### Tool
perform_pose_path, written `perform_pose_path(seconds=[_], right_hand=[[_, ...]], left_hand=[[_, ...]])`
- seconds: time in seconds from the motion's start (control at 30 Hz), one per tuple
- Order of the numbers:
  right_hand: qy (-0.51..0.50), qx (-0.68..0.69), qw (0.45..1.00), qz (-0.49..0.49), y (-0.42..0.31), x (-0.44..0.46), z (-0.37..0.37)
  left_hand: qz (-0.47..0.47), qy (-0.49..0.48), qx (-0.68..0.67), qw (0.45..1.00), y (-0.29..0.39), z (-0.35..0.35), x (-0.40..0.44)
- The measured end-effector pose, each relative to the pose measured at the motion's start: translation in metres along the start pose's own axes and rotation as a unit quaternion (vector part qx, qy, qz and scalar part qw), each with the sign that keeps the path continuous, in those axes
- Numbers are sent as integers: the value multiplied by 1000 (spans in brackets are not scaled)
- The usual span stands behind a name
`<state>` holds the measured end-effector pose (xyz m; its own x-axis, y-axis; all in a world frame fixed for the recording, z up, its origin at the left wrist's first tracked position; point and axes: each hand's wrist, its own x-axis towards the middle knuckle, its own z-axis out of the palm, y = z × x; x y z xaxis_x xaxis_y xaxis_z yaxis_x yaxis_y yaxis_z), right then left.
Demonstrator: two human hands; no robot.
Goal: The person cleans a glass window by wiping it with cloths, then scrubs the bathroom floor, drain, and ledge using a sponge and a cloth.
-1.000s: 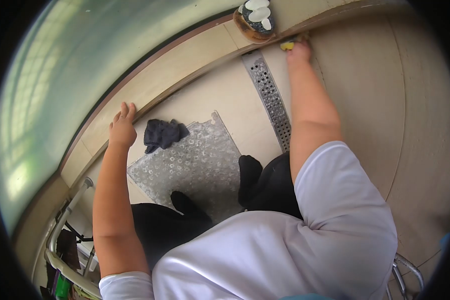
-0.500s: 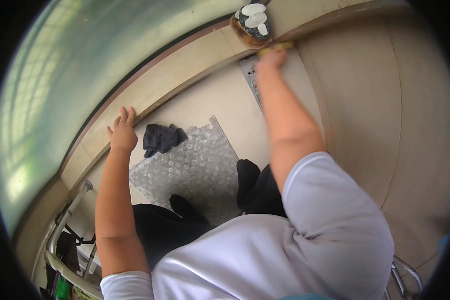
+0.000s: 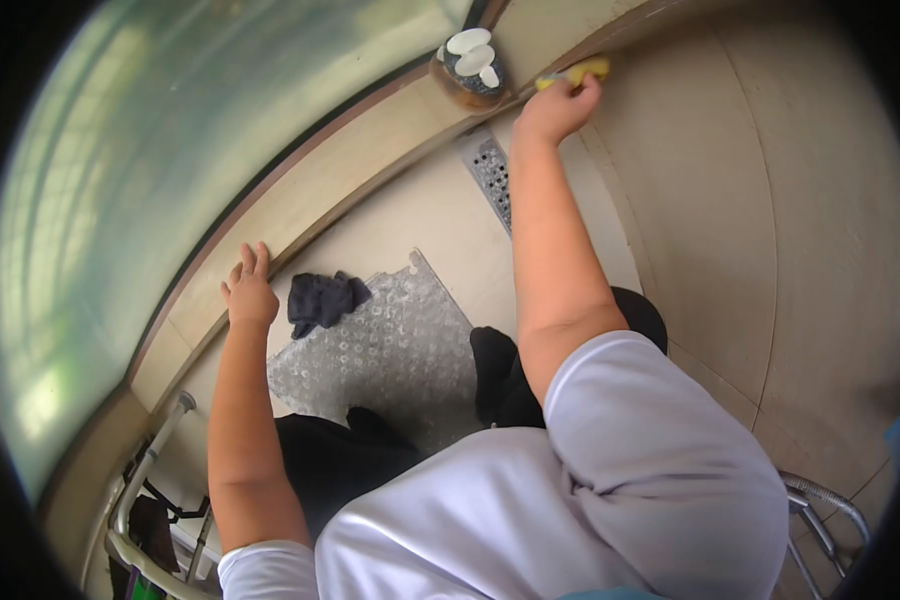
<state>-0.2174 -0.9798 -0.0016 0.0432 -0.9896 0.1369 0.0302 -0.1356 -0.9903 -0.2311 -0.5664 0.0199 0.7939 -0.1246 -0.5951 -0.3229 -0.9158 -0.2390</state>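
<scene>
My right hand (image 3: 556,112) is at the top of the view, stretched far out, with its fingers closed around a yellow sponge (image 3: 587,70). The sponge is against the low edge where the tiled ledge meets the brownish tiled surface. On the ledge (image 3: 315,178) at the left, my left hand (image 3: 249,293) lies palm down with its fingers spread and nothing held. A crumpled dark cloth (image 3: 320,302) is to the right of my left hand, at the corner of a grey patterned mat (image 3: 395,335).
A brown-rimmed pot (image 3: 460,92) with white oval pieces on top sits on the ledge beside the frosted window (image 3: 180,150). A perforated metal strip (image 3: 490,175) is set in the floor. Metal tube frames stand at lower left (image 3: 130,490) and lower right (image 3: 830,515).
My right hand has moved a little up and to the right along the edge with the sponge. The whole view has shifted slightly. My left hand stays on the ledge.
</scene>
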Motion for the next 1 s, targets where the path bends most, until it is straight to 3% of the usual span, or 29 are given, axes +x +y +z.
perform_pose_path(seconds=[0.13, 0.23, 0.33, 0.37, 0.47, 0.6, 0.63, 0.73, 0.87, 0.9, 1.0], right_hand=[[-156, -155, 968, 117, 51, 8, -29], [-11, 32, 999, 36, 6, 11, 1], [10, -126, 985, -121, 4, 2, -2], [-43, -184, 980, -59, 27, 6, -9], [-101, -70, 992, 41, 43, 14, -12], [9, -67, 986, -154, 18, 0, 3], [-34, -154, 977, -141, 32, 0, -5], [-160, -177, 971, 16, 60, 8, -20], [8, -25, 996, -84, 0, 0, 7], [-1, -75, 988, -135, 9, 0, 3], [-109, -235, 957, -135, 45, 4, -16]], left_hand=[[1, -28, 12, 1000, 0, -9, -1], [-1, -25, 13, 1000, 1, -9, 2], [-1, -34, 19, 999, 3, -10, -1], [-5, -33, 16, 999, 4, -13, 1], [-4, -29, 18, 999, 1, -10, 1], [13, 11, 24, 1000, -2, -1, 2], [12, -1, 27, 1000, -2, -1, 1], [4, -11, 24, 1000, 1, -11, 5], [9, 4, 30, 999, -1, -4, 5], [15, 15, 32, 999, -1, -2, 4], [4, -19, 39, 999, 3, -11, 5]])
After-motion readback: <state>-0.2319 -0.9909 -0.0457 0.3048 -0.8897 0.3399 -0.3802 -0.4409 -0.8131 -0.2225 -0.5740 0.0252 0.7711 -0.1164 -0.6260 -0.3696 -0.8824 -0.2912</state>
